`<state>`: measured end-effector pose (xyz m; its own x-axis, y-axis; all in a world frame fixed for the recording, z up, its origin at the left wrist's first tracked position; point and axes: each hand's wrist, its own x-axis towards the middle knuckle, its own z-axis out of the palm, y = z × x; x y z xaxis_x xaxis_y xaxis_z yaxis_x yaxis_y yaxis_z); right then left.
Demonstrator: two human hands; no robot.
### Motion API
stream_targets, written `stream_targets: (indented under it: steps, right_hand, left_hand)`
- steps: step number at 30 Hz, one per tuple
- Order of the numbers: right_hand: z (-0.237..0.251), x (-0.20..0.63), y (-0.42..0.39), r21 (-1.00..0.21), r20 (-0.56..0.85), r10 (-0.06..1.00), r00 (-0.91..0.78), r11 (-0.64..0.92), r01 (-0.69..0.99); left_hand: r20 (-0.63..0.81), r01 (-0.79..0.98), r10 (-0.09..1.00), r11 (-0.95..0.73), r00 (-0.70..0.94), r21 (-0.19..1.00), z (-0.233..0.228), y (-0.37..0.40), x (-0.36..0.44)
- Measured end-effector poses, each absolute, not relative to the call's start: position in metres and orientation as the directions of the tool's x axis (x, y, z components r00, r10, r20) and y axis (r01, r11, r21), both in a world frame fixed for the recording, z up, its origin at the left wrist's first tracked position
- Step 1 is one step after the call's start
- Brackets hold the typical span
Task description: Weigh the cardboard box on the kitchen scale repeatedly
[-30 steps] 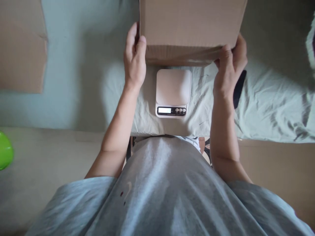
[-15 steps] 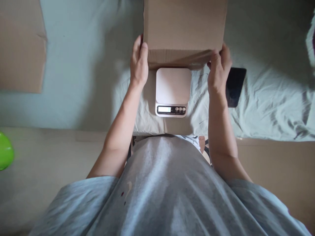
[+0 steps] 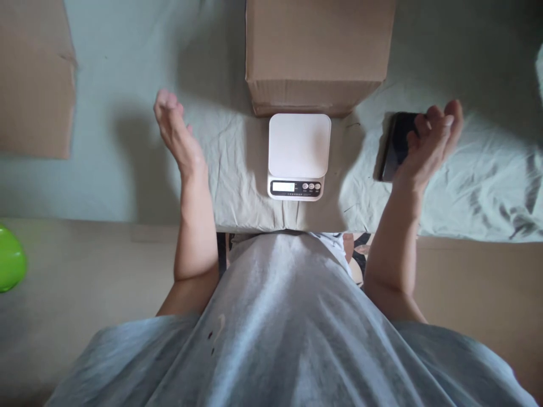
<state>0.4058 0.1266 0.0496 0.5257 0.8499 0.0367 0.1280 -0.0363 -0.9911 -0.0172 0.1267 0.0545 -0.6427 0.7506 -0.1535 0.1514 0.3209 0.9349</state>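
A closed-sided cardboard box (image 3: 318,45) stands at the top middle, its far part cut off by the view. Right in front of it lies a white digital kitchen scale (image 3: 299,147) with a lit display; nothing rests on its plate. My left hand (image 3: 178,130) is raised in the air to the left of both, open and holding nothing. On the other side my right hand (image 3: 428,141) hovers open, fingers loosely curled, partly covering a dark smartphone (image 3: 392,152). Whether it touches the phone is not plain, but it seems to be above it.
A pale green cloth (image 3: 229,186) with wrinkles covers the surface. Another piece of cardboard (image 3: 36,102) lies at the far left. Something bright green and rounded (image 3: 11,258) shows at the left edge, below the cloth's front edge.
Both hands have let go of the cardboard box and moved outward, the left one to the left, the right one over by the phone. The scale stays in place.
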Motion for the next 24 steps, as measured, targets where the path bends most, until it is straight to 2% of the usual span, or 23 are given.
stream_targets:
  steps: [7, 12, 14, 17, 24]
  right_hand:
    - [0.039, 0.398, 0.136, -0.989, 0.037, 0.875, 0.483, -0.038, 0.143]
    - [0.043, 0.365, 0.144, -0.980, 0.005, 0.966, 0.258, -0.047, 0.195]
    - [0.049, 0.349, 0.146, -0.973, 0.001, 0.985, 0.174, -0.039, 0.228]
    - [0.057, 0.332, 0.148, -0.973, 0.017, 0.995, 0.100, -0.007, 0.231]
    - [0.074, 0.333, 0.148, -0.978, 0.079, 0.997, 0.013, 0.075, 0.196]
  left_hand:
    - [-0.106, 0.298, 0.724, 0.407, -0.682, 0.863, 0.038, 0.140, -0.025]
    - [-0.237, 0.194, 0.833, 0.374, -0.500, 0.907, 0.038, 0.150, 0.008]
    - [-0.236, 0.181, 0.879, 0.334, -0.414, 0.925, 0.036, 0.152, 0.026]
    - [-0.184, 0.184, 0.921, 0.258, -0.344, 0.948, 0.035, 0.155, 0.048]
    - [-0.226, 0.088, 0.951, 0.249, -0.209, 0.965, 0.046, 0.164, 0.054]
